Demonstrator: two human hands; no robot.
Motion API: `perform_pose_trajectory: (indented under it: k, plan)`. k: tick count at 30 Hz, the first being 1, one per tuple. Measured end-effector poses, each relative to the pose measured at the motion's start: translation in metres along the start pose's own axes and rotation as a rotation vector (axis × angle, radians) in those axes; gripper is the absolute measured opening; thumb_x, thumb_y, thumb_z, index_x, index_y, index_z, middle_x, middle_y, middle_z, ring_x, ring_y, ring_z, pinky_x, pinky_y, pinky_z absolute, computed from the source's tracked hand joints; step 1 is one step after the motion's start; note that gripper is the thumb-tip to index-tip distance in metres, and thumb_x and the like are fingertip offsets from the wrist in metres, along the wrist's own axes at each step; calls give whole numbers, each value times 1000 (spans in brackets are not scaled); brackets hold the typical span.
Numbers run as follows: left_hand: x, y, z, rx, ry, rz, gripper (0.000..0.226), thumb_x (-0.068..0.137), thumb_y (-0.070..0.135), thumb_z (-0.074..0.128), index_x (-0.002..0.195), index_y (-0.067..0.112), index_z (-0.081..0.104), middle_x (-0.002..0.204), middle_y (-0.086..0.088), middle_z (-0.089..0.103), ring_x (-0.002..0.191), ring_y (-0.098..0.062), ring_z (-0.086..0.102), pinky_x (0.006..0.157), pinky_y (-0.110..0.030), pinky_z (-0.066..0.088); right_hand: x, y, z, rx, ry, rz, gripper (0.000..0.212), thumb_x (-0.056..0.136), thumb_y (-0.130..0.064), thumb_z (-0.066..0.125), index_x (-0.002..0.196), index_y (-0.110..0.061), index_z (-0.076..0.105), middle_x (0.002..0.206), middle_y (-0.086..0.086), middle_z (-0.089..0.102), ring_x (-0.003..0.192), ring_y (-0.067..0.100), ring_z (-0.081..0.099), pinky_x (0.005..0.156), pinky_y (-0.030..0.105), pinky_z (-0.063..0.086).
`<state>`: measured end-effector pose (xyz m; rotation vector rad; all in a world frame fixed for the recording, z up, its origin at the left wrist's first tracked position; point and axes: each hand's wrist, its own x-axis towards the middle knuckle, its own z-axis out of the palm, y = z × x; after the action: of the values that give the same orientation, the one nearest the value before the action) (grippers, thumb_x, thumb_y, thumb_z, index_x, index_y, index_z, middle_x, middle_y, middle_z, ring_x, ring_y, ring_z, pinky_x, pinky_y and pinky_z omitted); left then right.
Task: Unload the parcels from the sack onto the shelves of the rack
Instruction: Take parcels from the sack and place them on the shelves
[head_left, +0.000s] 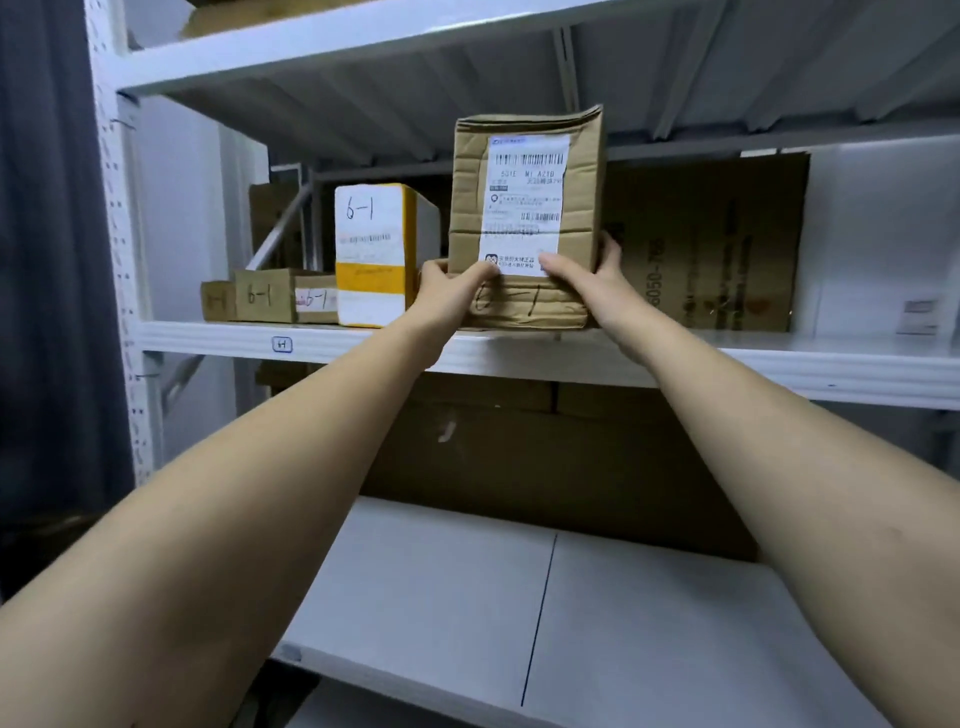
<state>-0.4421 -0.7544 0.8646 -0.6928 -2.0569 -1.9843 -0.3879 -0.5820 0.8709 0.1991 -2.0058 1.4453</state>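
Two hands meet on one brown parcel (524, 218), which stands upright near the front edge of the middle shelf (779, 364) of the white rack (111, 208). Our left hand (449, 296) curls round the parcel's lower left corner, thumb laid across the front just below the white shipping label (524, 202). Our right hand (587, 283) grips the lower right corner, thumb on the label's bottom edge and fingers wrapped behind the box at about 3 o'clock. The parcel's base touches the shelf, and "6-1" is handwritten on its crumpled lower front between our hands.

At 9 o'clock from the parcel, just beside our left hand, stands a white and yellow box (376, 254), also marked "6-1". Further out at 9 o'clock, three small brown boxes (270, 296) sit in a row touching one another; two show the same handwritten mark, and the leftmost mark is too blurred to read. At 3 o'clock, behind our right hand, a large flat cardboard sheet (717, 244) leans upright at the back of the shelf.

Below, at 6 o'clock, the lower shelf (571, 623) shows its white boards, with big brown cartons (519, 457) at its back. The sack is out of sight.
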Motion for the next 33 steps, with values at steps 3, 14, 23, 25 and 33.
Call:
perform_pose_trajectory:
  k: [3, 14, 23, 25, 33]
  plan:
    - [25, -12, 5, 33, -46, 4, 76, 83, 43, 66, 142, 14, 28, 121, -3, 51, 117, -24, 52, 104, -39, 43, 19, 12, -1, -29, 6, 6, 98, 83, -41, 72, 152, -22, 5, 145, 3, 42, 128, 21, 47, 105, 34, 41]
    - [76, -38, 26, 245, -163, 87, 67, 94, 39, 56, 148, 9, 29, 131, 2, 44, 111, -14, 45, 87, -25, 35, 70, 58, -20, -175, 8, 85, 110, 77, -37, 78, 152, -21, -1, 147, 2, 38, 128, 20, 44, 109, 40, 37]
    - [112, -52, 25, 389, -223, 116, 38, 90, 30, 65, 120, 9, 55, 95, 4, 61, 85, -11, 59, 71, -22, 50, 93, 71, -18, -250, 86, 218, 109, 76, -28, 81, 152, -18, 3, 139, 3, 43, 113, 18, 46, 96, 32, 40]
    - [118, -56, 24, 423, -208, 114, 29, 89, 25, 66, 111, 10, 56, 85, 1, 62, 84, -17, 64, 79, -32, 55, 97, 73, -20, -306, 69, 268, 107, 78, -34, 78, 152, -17, 3, 143, 3, 40, 124, 24, 44, 103, 35, 35]
    - [142, -70, 17, 561, -148, 155, 8, 89, 12, 64, 97, 11, 65, 86, -7, 66, 69, -15, 61, 67, -29, 55, 113, 80, -8, -458, 104, 381, 101, 85, -45, 68, 153, -12, 0, 154, 13, 28, 136, 33, 34, 106, 42, 31]
